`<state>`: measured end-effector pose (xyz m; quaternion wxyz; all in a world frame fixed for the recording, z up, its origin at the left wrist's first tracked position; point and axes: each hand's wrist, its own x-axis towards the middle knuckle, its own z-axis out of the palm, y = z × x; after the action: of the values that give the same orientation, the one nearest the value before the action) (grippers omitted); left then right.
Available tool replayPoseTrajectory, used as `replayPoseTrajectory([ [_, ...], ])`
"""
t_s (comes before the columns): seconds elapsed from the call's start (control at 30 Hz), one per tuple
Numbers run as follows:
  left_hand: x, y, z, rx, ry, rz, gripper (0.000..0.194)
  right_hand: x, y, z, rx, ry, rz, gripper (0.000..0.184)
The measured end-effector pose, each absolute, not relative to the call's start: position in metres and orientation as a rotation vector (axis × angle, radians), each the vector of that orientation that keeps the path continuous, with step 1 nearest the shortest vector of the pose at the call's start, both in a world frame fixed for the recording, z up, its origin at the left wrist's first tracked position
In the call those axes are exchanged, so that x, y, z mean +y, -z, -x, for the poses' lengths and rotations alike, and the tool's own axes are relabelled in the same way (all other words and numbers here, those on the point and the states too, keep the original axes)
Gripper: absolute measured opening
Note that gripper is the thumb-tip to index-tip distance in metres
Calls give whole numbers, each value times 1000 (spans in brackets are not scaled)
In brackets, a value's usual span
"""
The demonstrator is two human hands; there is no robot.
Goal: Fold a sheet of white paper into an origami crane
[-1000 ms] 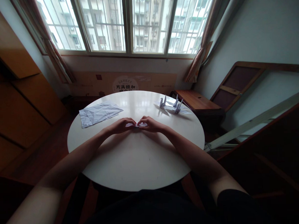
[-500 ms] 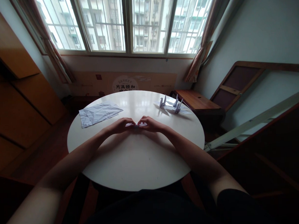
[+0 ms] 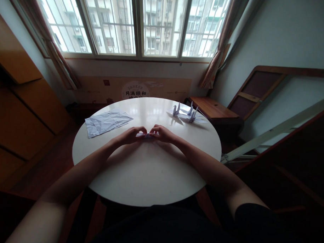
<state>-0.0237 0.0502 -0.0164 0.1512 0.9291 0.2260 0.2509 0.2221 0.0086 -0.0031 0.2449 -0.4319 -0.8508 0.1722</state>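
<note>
A small folded piece of white paper [image 3: 147,135] lies on the round white table [image 3: 142,171], near its middle. My left hand [image 3: 130,135] pinches the paper's left end with curled fingers. My right hand [image 3: 162,133] does the same at the right end, and the fingertips of both hands almost meet over the paper. Most of the paper is hidden under my fingers.
A creased sheet of white paper [image 3: 106,122] lies at the table's far left. Folded paper cranes [image 3: 185,113] stand at the far right. A low wooden bench [image 3: 214,110] sits beyond the table on the right, a wooden cabinet [image 3: 23,105] on the left.
Both hands stay on the folded paper; the fingers have shifted only slightly. The view has tipped a little.
</note>
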Motion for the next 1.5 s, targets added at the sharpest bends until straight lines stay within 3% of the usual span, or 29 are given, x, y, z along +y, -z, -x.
replayPoseTrajectory([
  [0.13, 50, 16, 22, 593, -731, -2646, 19, 9, 5, -220, -2269, -492, 1231, 10],
  [0.37, 49, 14, 23, 378, -747, -2679, 21, 10, 8, -217, -2276, -421, 1264, 15],
  [0.53, 44, 10, 22, 431, -702, -2805, 18, 9, 5, -220, -2406, -208, 1160, 15],
  [0.7, 42, 7, 20, 504, -701, -2871, 17, 1, -2, -220, -2549, -212, 1085, 17],
  [1.13, 48, 12, 29, 492, -655, -2820, 20, -8, -32, -231, -2534, -143, 1550, 28],
  [1.5, 50, 19, 29, 435, -704, -2752, 19, 14, 0, -232, -2338, -141, 1138, 20],
])
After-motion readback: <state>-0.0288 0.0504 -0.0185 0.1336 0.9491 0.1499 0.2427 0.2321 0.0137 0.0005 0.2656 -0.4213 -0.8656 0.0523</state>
